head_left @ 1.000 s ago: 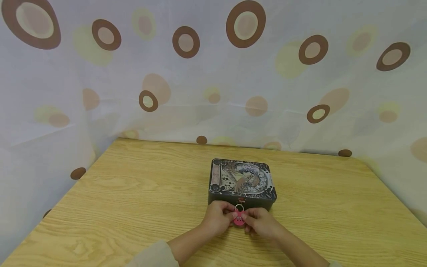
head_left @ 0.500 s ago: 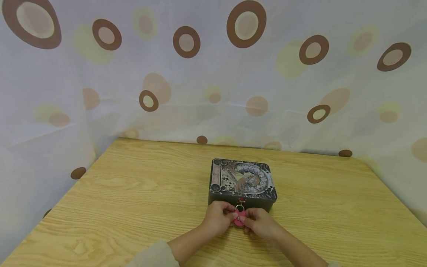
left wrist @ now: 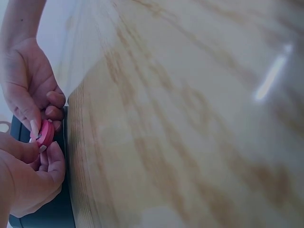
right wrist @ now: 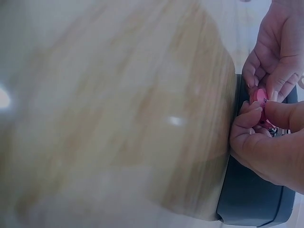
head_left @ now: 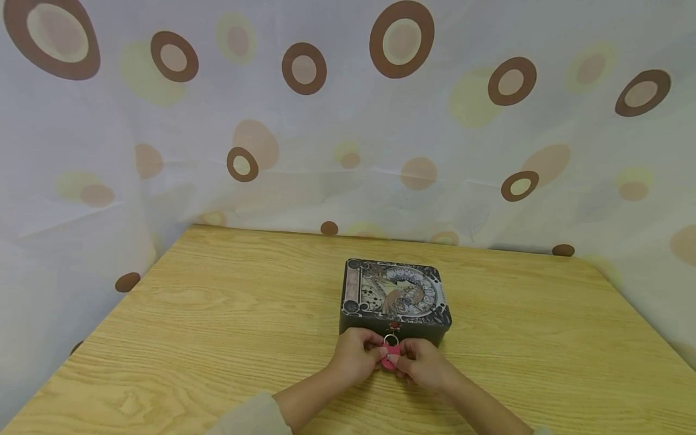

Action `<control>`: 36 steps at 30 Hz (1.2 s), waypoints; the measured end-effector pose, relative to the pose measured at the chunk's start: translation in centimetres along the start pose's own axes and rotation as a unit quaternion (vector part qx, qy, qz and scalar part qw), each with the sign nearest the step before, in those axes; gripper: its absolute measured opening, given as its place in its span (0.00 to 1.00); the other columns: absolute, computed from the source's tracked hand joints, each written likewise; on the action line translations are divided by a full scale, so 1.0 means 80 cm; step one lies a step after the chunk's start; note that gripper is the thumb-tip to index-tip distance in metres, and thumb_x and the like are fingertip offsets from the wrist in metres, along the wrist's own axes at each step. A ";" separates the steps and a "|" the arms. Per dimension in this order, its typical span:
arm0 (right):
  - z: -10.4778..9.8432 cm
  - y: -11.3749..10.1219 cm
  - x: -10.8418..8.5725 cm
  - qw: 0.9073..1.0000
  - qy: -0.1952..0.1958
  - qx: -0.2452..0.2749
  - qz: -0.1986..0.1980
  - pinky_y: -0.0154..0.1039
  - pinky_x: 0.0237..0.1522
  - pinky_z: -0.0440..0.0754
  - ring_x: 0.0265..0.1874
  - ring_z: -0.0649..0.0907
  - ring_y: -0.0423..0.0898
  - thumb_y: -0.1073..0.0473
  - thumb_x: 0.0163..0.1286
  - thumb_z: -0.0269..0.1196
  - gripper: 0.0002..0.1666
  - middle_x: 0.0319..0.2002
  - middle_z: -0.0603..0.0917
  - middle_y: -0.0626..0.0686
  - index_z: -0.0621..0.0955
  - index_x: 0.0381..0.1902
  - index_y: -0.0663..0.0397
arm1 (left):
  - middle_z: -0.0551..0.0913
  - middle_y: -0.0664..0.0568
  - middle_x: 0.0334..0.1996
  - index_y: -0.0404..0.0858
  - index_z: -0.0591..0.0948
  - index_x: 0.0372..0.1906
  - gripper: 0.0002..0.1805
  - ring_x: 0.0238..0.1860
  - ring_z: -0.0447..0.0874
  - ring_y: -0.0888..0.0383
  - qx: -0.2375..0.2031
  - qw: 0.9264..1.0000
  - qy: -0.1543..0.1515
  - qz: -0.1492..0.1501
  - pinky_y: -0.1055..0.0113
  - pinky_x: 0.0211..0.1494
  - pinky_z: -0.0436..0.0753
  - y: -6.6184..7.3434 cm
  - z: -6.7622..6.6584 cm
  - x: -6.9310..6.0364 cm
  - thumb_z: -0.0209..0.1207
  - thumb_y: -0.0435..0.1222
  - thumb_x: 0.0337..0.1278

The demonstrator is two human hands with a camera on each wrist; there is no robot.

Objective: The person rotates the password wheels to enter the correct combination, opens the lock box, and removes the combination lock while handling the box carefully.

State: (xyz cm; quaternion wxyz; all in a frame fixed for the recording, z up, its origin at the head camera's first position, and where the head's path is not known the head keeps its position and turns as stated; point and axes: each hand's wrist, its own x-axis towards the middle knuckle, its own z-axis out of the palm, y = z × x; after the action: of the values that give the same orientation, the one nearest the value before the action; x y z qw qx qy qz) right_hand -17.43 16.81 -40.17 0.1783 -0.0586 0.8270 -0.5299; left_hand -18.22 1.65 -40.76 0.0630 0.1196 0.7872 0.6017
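A pink padlock (head_left: 389,357) with a metal shackle is at the front of a dark box (head_left: 396,290) with a patterned lid. My left hand (head_left: 354,356) pinches the padlock's left side between thumb and fingers. On its other side my right hand (head_left: 426,364) grips it, the thumb lying over the padlock's face. The shackle loop stands up near a small red clasp (head_left: 394,326) on the box front; whether it passes through the clasp I cannot tell. In the left wrist view both hands meet around the padlock (left wrist: 45,135), close to the box's dark side.
The box rests on a wooden table (head_left: 244,302) with light grain. Behind and beside the table hangs a pale sheet (head_left: 337,121) with brown, pink and yellow ovals.
The right thumb has shifted a little leftward across the padlock's face, covering more of it. The box has stayed in place, and both hands still hold the padlock.
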 end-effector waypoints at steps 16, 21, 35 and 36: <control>-0.002 0.002 -0.001 1.000 -0.002 0.001 -0.019 0.29 0.21 0.72 0.22 0.73 0.39 0.65 0.67 0.54 0.11 0.20 0.74 0.47 0.75 0.34 0.73 | 0.81 0.42 0.23 0.22 0.80 0.31 0.04 0.22 0.77 0.61 0.000 1.000 -0.002 -0.001 0.74 0.23 0.81 -0.001 -0.001 0.001 0.59 0.22 0.52; -0.003 0.002 0.000 1.000 -0.004 0.005 -0.016 0.30 0.21 0.72 0.21 0.73 0.39 0.63 0.70 0.50 0.15 0.19 0.74 0.46 0.75 0.36 0.75 | 0.81 0.42 0.23 0.22 0.80 0.30 0.04 0.22 0.78 0.60 0.000 1.000 -0.002 -0.004 0.73 0.23 0.82 0.000 -0.001 0.001 0.58 0.23 0.52; -0.001 -0.001 -0.003 1.000 -0.017 -0.001 0.003 0.30 0.21 0.72 0.21 0.73 0.39 0.61 0.71 0.50 0.15 0.19 0.74 0.46 0.76 0.33 0.71 | 0.81 0.41 0.23 0.21 0.80 0.31 0.04 0.23 0.78 0.60 -0.001 1.000 -0.004 -0.006 0.73 0.24 0.82 0.003 -0.002 -0.001 0.58 0.23 0.52; -0.001 -0.001 -0.003 1.000 -0.018 -0.002 0.003 0.30 0.21 0.72 0.21 0.73 0.39 0.61 0.71 0.50 0.15 0.19 0.74 0.46 0.76 0.32 0.70 | 0.81 0.41 0.23 0.21 0.80 0.31 0.04 0.22 0.78 0.60 -0.002 1.000 -0.005 -0.007 0.73 0.24 0.82 0.003 -0.002 0.000 0.58 0.23 0.52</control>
State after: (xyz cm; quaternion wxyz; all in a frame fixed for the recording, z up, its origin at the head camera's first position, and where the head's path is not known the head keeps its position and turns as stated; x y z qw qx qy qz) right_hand -17.28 16.92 -39.97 0.1945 -0.0654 0.8248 -0.5268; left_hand -18.19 1.54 -40.53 0.0715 0.1169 0.7868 0.6018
